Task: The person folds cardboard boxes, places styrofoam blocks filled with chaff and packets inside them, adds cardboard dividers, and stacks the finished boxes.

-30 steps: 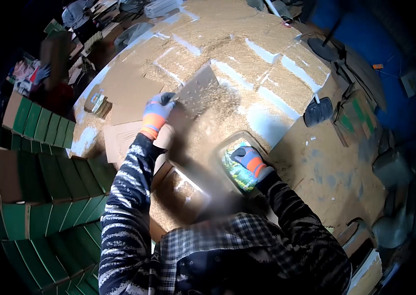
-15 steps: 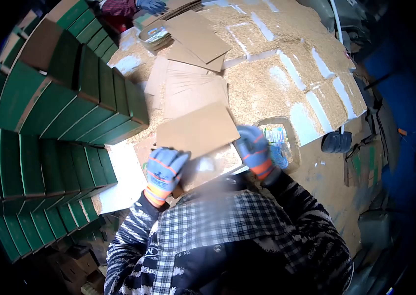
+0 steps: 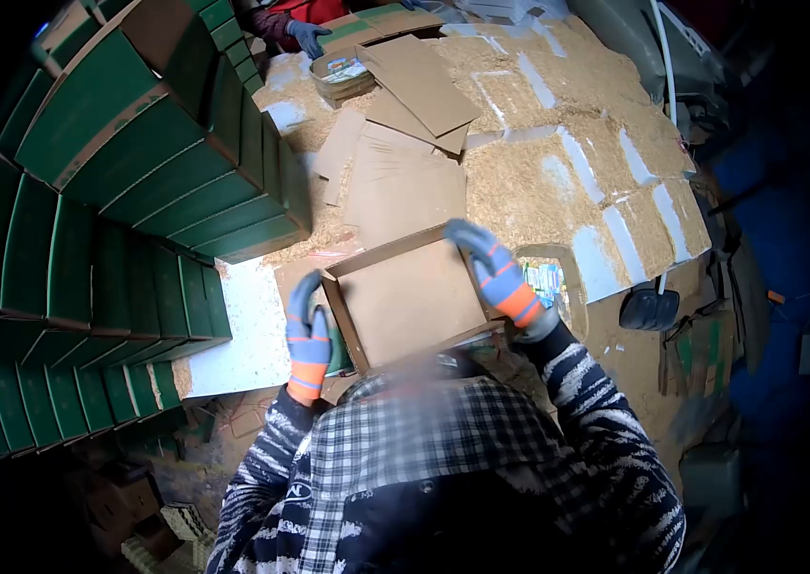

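Observation:
A shallow cardboard box (image 3: 415,304) lies in front of my body, with a flat cardboard sheet covering its inside. My left hand (image 3: 307,340), in a grey and orange glove, is at the box's left side, fingers apart. At the upper right corner of the box is my right hand (image 3: 498,273), gloved alike, with its fingers spread along the edge. Just right of that hand stands a tub (image 3: 572,287) holding colourful packets. Loose cardboard sheets (image 3: 405,191) lie beyond the box.
Tall stacks of green boxes (image 3: 175,143) stand on the left. Wood shavings (image 3: 520,191) in blocks parted by white strips cover the table. At the far side, a co-worker's gloved hand (image 3: 307,36) is beside flat cardboard and a second tub (image 3: 341,77).
My left hand has left the tilted cardboard sheet, which now lies flat inside the box. My right hand has moved to the box's upper right corner. The camera view has shifted.

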The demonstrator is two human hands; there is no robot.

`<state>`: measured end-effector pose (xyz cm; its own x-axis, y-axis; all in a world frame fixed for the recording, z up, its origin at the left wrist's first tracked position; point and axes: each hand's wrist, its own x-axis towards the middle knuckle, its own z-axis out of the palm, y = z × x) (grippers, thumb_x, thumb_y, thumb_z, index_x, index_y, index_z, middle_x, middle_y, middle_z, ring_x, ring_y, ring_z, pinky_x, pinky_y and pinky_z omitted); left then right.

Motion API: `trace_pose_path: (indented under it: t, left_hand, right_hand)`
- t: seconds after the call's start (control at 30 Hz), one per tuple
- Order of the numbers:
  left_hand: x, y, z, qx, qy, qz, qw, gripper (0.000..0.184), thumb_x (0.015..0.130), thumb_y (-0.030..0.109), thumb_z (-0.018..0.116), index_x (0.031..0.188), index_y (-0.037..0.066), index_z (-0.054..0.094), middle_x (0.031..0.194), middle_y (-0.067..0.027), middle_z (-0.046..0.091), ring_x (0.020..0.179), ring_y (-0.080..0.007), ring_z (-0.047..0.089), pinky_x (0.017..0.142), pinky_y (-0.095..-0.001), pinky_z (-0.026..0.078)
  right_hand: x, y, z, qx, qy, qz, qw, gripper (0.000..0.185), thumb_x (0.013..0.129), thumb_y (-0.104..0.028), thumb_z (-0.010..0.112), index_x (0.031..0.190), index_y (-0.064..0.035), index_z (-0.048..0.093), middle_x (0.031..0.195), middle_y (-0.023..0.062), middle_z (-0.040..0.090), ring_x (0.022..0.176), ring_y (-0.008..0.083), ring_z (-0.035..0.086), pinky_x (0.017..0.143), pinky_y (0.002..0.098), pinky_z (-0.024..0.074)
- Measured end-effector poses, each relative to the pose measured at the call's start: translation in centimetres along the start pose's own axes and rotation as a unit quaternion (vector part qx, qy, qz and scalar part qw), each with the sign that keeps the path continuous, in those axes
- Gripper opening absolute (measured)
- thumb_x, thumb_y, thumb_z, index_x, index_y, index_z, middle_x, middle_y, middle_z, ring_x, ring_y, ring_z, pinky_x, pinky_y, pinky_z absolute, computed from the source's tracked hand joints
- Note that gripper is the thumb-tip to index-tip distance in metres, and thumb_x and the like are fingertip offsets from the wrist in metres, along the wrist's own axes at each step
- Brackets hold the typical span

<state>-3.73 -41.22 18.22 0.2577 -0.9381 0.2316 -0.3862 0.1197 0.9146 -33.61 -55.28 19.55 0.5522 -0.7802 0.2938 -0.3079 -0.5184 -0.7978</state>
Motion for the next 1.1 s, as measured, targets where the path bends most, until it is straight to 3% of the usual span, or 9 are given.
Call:
trace_pose_path:
  t: [0.07,0.13,0.17,0.33,0.5,0.7,0.87,1.03,1.1]
  left_hand:
    - [-1.5,-5.2,-1.0,-0.16,0.135,-0.167,0.964,0.049,0.089,-0.002,0.049,0.138,0.003,0.052,0.136,-0.0199,0.054,0.132,-0.0296,0.048,0.112,-0.0371,0.035]
    - [-3.3,-10.4,-0.5,-0.211,-0.038,-0.27,0.939,0.047,0.096,0.012,0.054,0.142,0.003,0.048,0.137,-0.0196,0.054,0.133,-0.027,0.046,0.109,-0.0339,0.037]
    - [-3.7,-11.2,0.3,-0.253,-0.087,-0.366,0.892,0.049,0.1,0.02,0.056,0.144,0.002,0.045,0.137,-0.0191,0.054,0.133,-0.0255,0.045,0.108,-0.0319,0.037]
    - [-2.3,-11.4,7.9,-0.045,0.044,-0.282,0.957,0.077,0.082,0.022,0.08,0.142,-0.001,0.038,0.126,-0.0189,0.06,0.105,-0.0265,0.061,0.086,-0.0368,0.051]
    - [-5.2,-22.0,7.2,-0.13,-0.02,-0.275,0.952,0.069,0.098,0.045,0.051,0.145,-0.002,0.036,0.128,-0.0156,0.058,0.114,-0.0249,0.056,0.097,-0.0365,0.047]
    - [8.5,2.0,-3.1,-0.377,-0.067,0.01,0.924,0.077,0.104,0.055,0.026,0.156,0.0,0.013,0.162,-0.014,0.022,0.149,-0.0269,0.022,0.121,-0.0396,0.015]
    - [17.3,17.1,-18.8,0.062,0.372,0.269,0.886,0.062,0.098,0.019,0.057,0.151,-0.002,0.032,0.152,-0.0183,0.04,0.136,-0.0267,0.043,0.112,-0.0345,0.034]
    - [25.3,11.7,-30.6,0.022,0.477,0.206,0.854,0.083,0.083,0.027,0.08,0.146,-0.006,0.036,0.15,-0.0215,0.041,0.139,-0.0294,0.039,0.114,-0.036,0.03]
    - [25.6,11.2,-31.2,0.038,0.471,0.162,0.866,0.085,0.081,0.026,0.083,0.145,-0.008,0.037,0.148,-0.0224,0.043,0.138,-0.0304,0.04,0.114,-0.0371,0.032]
  right_hand:
    - [-0.1,3.0,-1.9,0.119,0.127,0.072,0.982,0.062,0.08,0.011,0.048,0.141,-0.0012,0.048,0.148,0.0162,0.045,0.142,0.0281,0.038,0.117,0.0367,0.0303]
    - [-2.0,7.7,-1.6,0.41,0.019,0.228,0.883,0.065,0.085,0.003,0.056,0.148,-0.0015,0.038,0.151,0.0155,0.043,0.143,0.0271,0.036,0.117,0.0372,0.0293]
    - [-3.2,12.5,-0.7,0.089,-0.087,0.016,0.992,0.07,0.087,-0.004,0.061,0.151,-0.0019,0.033,0.151,0.0146,0.043,0.143,0.0263,0.036,0.117,0.037,0.0297]
    - [-1.2,6.2,3.4,0.275,-0.138,0.306,0.901,0.093,0.081,-0.023,0.08,0.155,-0.006,0.026,0.152,0.0135,0.04,0.14,0.0232,0.035,0.116,0.0355,0.0295]
    - [-3.3,11.4,6.9,0.148,-0.041,0.125,0.98,0.104,0.074,-0.027,0.086,0.155,-0.0047,0.024,0.156,0.0152,0.031,0.144,0.0257,0.028,0.118,0.0395,0.0266]
    - [6.2,-2.9,-2.3,0.307,0.13,0.102,0.937,0.084,0.081,-0.001,0.072,0.153,-0.0021,0.029,0.151,0.0129,0.04,0.136,0.022,0.042,0.112,0.0366,0.0374]
    - [16.9,-14.9,-9.1,0.345,0.211,-0.107,0.908,0.038,0.099,-0.011,0.052,0.136,-0.0012,0.05,0.136,0.0143,0.054,0.129,0.0253,0.051,0.108,0.038,0.0434]
    - [30.2,-18.2,-11.6,0.09,0.261,-0.29,0.917,0.046,0.1,-0.022,0.052,0.14,0.0011,0.051,0.138,0.0125,0.057,0.126,0.0201,0.053,0.111,0.0354,0.0367]
    - [31.5,-23.8,-9.1,0.152,0.223,-0.149,0.951,0.051,0.089,-0.013,0.056,0.139,-0.0034,0.052,0.134,0.0129,0.059,0.128,0.0226,0.051,0.108,0.0335,0.0398]
